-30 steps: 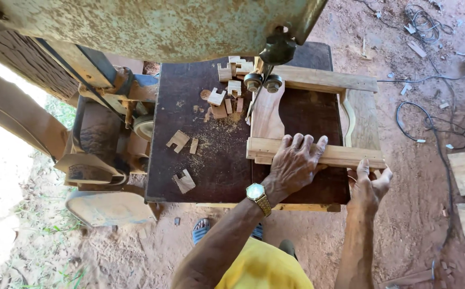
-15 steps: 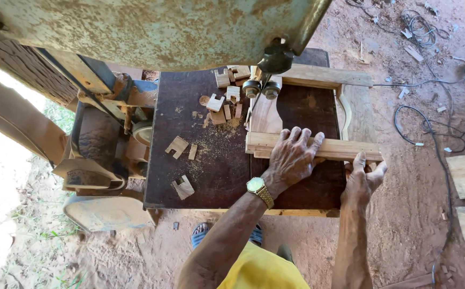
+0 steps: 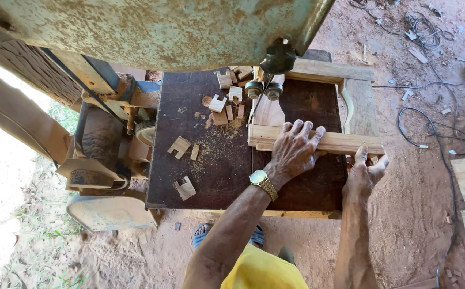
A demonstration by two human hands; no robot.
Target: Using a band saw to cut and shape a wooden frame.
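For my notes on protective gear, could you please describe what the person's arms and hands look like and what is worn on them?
Both forearms are bare, with no sleeves or gloves. The left hand has a gold-coloured wristwatch with a metal link band at its wrist. The right hand wears nothing.

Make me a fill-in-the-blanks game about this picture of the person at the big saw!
1. The left hand presses flat on a wooden ____ frame piece.
2. A gold-coloured ____ sits on the left wrist.
3. The right hand holds the frame at its ____ end.
4. Small wood offcuts lie on the dark saw ____.

Missing words: rail; watch; right; table
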